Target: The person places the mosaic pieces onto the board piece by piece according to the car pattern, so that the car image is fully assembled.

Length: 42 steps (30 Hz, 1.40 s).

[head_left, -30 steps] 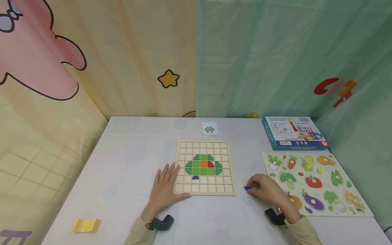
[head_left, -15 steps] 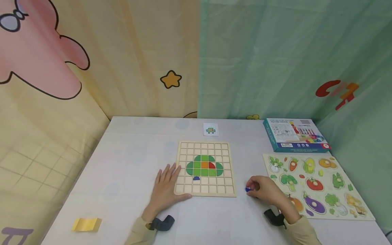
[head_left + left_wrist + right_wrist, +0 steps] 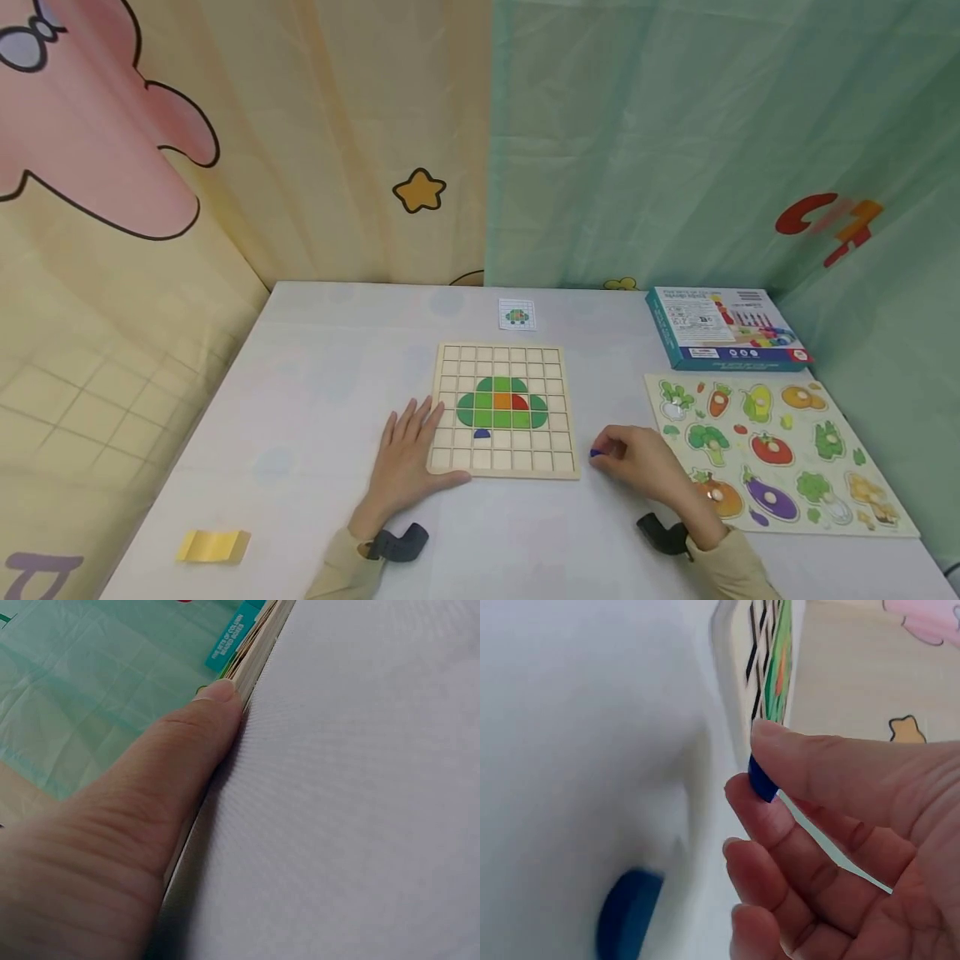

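Observation:
A wooden grid board [image 3: 566, 417] lies on the table, its cells holding green pieces [image 3: 482, 402], an orange square [image 3: 502, 402] and a red piece [image 3: 519, 402]. Below them, a blue half-round piece [image 3: 482, 433] sits in one cell. My left hand [image 3: 405, 458] rests at the board's lower left corner with fingers spread; its thumb [image 3: 180, 757] lies along the front edge. Right of the board, my right hand [image 3: 645, 463] pinches another blue half-round piece [image 3: 761, 780] between thumb and index finger. One more blue piece [image 3: 630, 915] lies on the table in the right wrist view.
Behind the board lies a small pattern card [image 3: 517, 315]. To the right are a boxed game [image 3: 727, 329] and a vegetable puzzle board [image 3: 780, 417]. A folded yellow paper strip [image 3: 213, 547] is at the front left. Curtains stand behind the table.
My right hand, pinching the blue half-round piece, has shifted slightly left toward the board. The left hand stays at the board's corner.

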{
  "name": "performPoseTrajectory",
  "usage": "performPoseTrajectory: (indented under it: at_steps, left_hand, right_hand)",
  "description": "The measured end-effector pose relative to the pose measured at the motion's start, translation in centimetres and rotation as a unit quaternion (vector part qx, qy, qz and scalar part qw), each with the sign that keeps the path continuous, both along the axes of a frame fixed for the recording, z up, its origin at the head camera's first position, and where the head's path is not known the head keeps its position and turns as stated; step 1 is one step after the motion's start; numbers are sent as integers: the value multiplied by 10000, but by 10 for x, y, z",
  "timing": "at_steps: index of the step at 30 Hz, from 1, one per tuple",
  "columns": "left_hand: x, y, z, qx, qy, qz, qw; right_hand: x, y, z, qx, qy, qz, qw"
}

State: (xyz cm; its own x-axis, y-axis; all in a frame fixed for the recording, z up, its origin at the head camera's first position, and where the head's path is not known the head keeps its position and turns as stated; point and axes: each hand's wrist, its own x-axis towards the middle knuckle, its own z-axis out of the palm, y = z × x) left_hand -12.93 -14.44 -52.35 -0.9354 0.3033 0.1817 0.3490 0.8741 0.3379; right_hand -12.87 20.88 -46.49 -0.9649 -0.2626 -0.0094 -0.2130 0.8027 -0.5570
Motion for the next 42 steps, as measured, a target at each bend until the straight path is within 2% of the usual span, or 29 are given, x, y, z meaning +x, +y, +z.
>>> performPoseTrajectory:
  at_steps: [8, 13, 16, 27, 32, 37, 42]
  left_hand:
    - [0, 0, -1, -18, -18, -2, 10000]
    - [-1, 0, 0, -19, -18, -2, 10000]
    - [-1, 0, 1, -47, -11, 7, 10000]
    - [-2, 0, 0, -92, 63, -2, 9999]
    - [-2, 0, 0, -90, -1, 19, 10000]
    - [-2, 0, 0, -93, -45, 11, 9999]
    - [-2, -1, -1, -74, -43, -18, 10000]
  right_hand:
    - [-6, -36, 2, -457, 289, 506, 9973]
    - [-12, -62, 2, -441, 445, 921, 9938]
    - [-16, -77, 3, -409, 385, 1073, 9926]
    - [-29, -115, -1, -603, 243, 1339, 9889]
    - [-33, -124, 0, -633, 153, 1343, 9888]
    - [-35, -130, -1, -565, 218, 1461, 9874]
    - [-36, -134, -2, -474, 298, 1408, 9885]
